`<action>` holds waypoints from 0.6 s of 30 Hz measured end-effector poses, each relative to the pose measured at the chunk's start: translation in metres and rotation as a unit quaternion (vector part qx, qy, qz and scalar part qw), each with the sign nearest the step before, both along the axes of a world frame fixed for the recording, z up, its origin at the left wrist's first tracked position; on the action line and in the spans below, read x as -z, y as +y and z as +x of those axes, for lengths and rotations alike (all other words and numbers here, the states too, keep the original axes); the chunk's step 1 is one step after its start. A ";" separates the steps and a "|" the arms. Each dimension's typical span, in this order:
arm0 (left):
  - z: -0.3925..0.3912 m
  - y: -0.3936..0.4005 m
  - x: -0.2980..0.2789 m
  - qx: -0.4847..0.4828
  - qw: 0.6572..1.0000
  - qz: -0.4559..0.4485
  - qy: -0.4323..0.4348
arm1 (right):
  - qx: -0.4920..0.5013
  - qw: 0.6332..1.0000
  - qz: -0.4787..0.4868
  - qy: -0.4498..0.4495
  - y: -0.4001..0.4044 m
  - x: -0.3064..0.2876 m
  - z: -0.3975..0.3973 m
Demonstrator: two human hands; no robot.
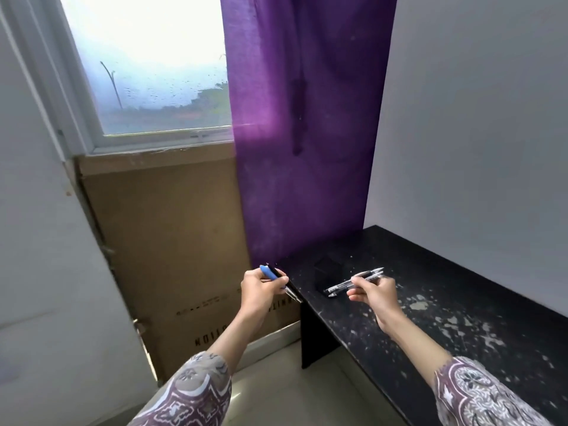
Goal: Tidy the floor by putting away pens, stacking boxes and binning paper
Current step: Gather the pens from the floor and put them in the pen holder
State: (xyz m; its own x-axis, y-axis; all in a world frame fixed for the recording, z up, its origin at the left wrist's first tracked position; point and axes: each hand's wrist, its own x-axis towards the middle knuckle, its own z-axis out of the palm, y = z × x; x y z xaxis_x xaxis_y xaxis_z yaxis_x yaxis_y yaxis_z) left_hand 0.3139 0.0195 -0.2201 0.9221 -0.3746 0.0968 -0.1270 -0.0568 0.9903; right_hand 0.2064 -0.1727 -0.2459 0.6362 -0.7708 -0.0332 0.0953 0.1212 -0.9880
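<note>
Over black table (461,302) | left hand (259,289) fingers grasping pens (278,279) | right hand (373,292) fingers grasping pen bundle (350,283)

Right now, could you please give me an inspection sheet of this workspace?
Surface: black table, top chipped with pale flecks.
Job's things: pens in the right hand; blue-capped pens in the left hand.
Clutter: small black holder on the table.
Grippers: left hand and right hand each closed on pens.
Cables: nothing seen.
Surroundings: purple curtain, window, cardboard sheet against the wall.
</note>
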 end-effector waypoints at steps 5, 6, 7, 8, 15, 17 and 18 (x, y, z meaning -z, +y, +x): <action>0.054 -0.091 0.010 -0.039 0.999 -0.004 0.010 | 0.042 0.997 -0.048 0.037 -0.074 0.009 0.060; 0.066 -0.111 0.016 -0.044 0.999 -0.004 0.013 | 0.046 0.996 -0.057 0.047 -0.089 0.015 0.073; 0.078 -0.130 0.021 -0.048 0.999 -0.002 0.017 | 0.048 0.995 -0.065 0.055 -0.103 0.022 0.086; 0.086 -0.143 0.026 -0.050 0.999 0.001 0.017 | 0.049 0.994 -0.072 0.064 -0.110 0.028 0.096; 0.134 -0.217 0.068 -0.050 0.997 0.056 -0.002 | 0.010 0.977 -0.184 0.107 -0.146 0.070 0.158; 0.145 -0.230 0.079 -0.042 0.995 0.086 -0.016 | -0.007 0.968 -0.220 0.123 -0.152 0.080 0.171; 0.149 -0.233 0.084 -0.033 0.994 0.105 -0.027 | -0.014 0.963 -0.235 0.133 -0.155 0.084 0.177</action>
State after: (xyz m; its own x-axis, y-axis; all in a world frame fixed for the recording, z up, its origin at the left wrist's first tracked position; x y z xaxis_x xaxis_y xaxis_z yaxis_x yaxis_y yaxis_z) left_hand 0.4632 -0.2138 -0.3038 0.9409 -0.3307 0.0729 -0.1688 -0.2713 0.9476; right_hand 0.3834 -0.3275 -0.3295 0.6740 -0.7233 0.1502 -0.1663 -0.3467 -0.9231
